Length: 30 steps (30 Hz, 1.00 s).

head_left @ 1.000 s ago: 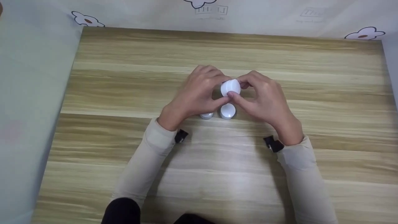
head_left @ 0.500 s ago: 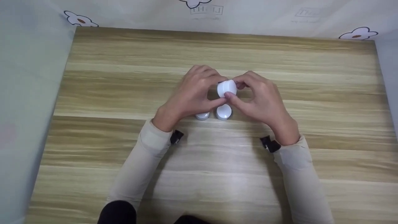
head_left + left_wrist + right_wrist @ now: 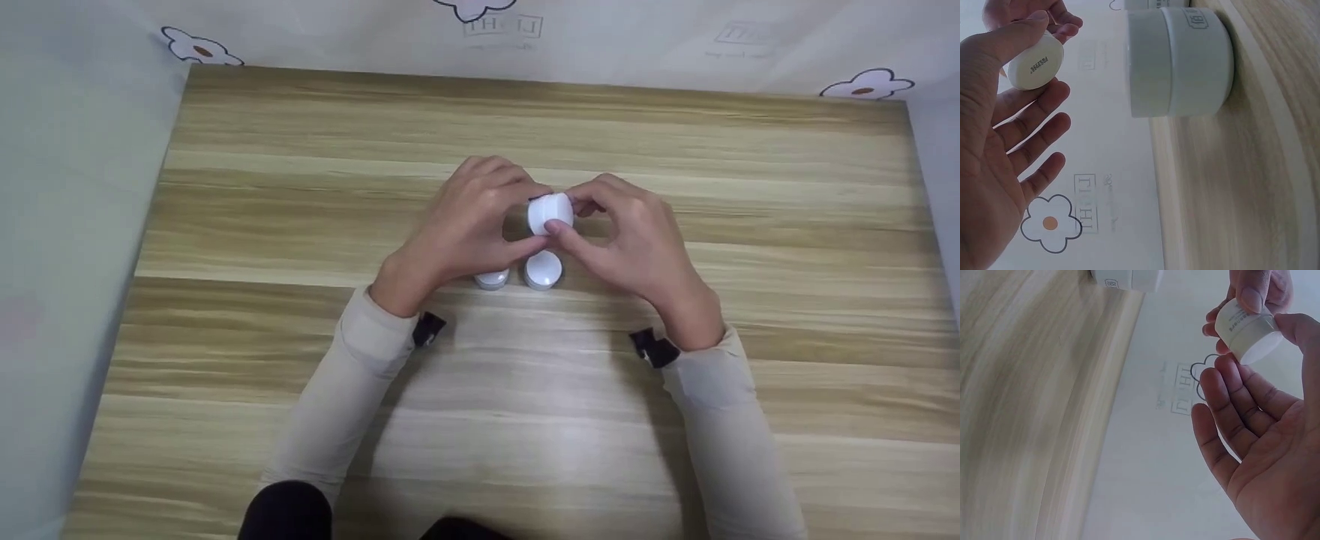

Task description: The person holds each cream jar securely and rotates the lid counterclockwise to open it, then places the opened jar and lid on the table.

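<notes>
While both hands meet over the worktop (image 3: pixel 480 420), a small white jar (image 3: pixel 541 211) sits between them, raised off the surface and tipped on its side, with its smooth lid end towards the right hand (image 3: pixel 634 236) and its printed flat end towards the left hand (image 3: pixel 469 217). The left grip is closed to the jar's width, thumb and forefinger pinching its rim from opposite sides, while the remaining fingers spread loosely, slightly bent. The right grip pinches the lid end in the same way, with its other fingers fanned out and touching nothing. A seam runs round the jar where lid and body meet; whether the lid is tight cannot be told. Two more lidded white jars stand upright near the hands: the right-hand jar (image 3: pixel 543 268) just below the held one, and the left-hand jar (image 3: pixel 492 280) beside it, partly hidden by the left hand. Behind the worktop rises a pale backdrop (image 3: pixel 637 49) bearing outlined flowers and reversed lettering.
</notes>
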{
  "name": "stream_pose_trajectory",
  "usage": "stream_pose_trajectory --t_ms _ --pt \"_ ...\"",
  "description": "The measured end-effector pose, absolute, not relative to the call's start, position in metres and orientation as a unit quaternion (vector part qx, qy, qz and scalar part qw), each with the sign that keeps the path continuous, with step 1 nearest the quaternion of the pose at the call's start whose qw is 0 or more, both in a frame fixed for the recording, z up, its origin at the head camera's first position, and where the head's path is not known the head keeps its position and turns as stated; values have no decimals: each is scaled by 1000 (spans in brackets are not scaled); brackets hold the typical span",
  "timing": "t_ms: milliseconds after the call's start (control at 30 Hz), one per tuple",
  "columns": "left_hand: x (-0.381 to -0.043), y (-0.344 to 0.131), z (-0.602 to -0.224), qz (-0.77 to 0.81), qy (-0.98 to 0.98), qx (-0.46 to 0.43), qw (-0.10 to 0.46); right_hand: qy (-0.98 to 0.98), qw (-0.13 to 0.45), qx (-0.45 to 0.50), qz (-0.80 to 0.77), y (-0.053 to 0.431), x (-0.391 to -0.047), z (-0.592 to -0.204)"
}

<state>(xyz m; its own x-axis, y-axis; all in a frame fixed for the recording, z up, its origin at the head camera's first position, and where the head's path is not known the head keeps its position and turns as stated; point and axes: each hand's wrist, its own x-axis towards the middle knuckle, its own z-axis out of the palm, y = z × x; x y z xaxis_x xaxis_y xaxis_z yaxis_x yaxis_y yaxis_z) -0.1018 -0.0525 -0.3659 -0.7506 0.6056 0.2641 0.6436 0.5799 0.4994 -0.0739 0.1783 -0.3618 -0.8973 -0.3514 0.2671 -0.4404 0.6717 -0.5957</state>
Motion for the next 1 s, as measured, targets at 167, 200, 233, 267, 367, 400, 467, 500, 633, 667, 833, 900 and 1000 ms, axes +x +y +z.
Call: stream_pose_trajectory --t_ms 167,200,233,267,367,400,467,500,633,667,833,900,1000 --pt "-102 -53 -366 -302 -886 -349 39 -931 69 175 312 179 -75 -362" --pt "-101 -53 -366 -305 -885 -349 43 -933 71 169 309 179 -75 -362" --pt "-101 -53 -366 -308 -884 -349 46 -934 73 164 308 178 -75 -362" --pt "-101 -53 -365 -308 -884 -349 47 -934 76 162 308 178 -75 -362" --pt "-101 -52 -364 -305 -884 -352 48 -932 86 163 312 177 -74 -360" --pt "-101 -52 -363 -303 -884 -354 47 -931 89 166 314 176 -74 -359" --pt "-101 -52 -362 -301 -884 -356 46 -929 94 170 315 175 -75 -359" --pt "-101 -52 -362 -300 -883 -357 46 -928 95 172 316 174 -75 -359" --pt "-102 -52 -363 -300 -884 -356 44 -926 95 181 318 173 -75 -359" --pt "-102 -52 -363 -299 -884 -356 43 -926 94 182 318 173 -75 -359" --pt "-102 -52 -365 -295 -886 -355 36 -925 89 183 320 175 -72 -361" --pt "-101 -51 -365 -293 -887 -356 34 -925 87 185 319 175 -72 -361" --pt "-101 -51 -365 -294 -886 -357 33 -925 88 191 318 176 -72 -361"
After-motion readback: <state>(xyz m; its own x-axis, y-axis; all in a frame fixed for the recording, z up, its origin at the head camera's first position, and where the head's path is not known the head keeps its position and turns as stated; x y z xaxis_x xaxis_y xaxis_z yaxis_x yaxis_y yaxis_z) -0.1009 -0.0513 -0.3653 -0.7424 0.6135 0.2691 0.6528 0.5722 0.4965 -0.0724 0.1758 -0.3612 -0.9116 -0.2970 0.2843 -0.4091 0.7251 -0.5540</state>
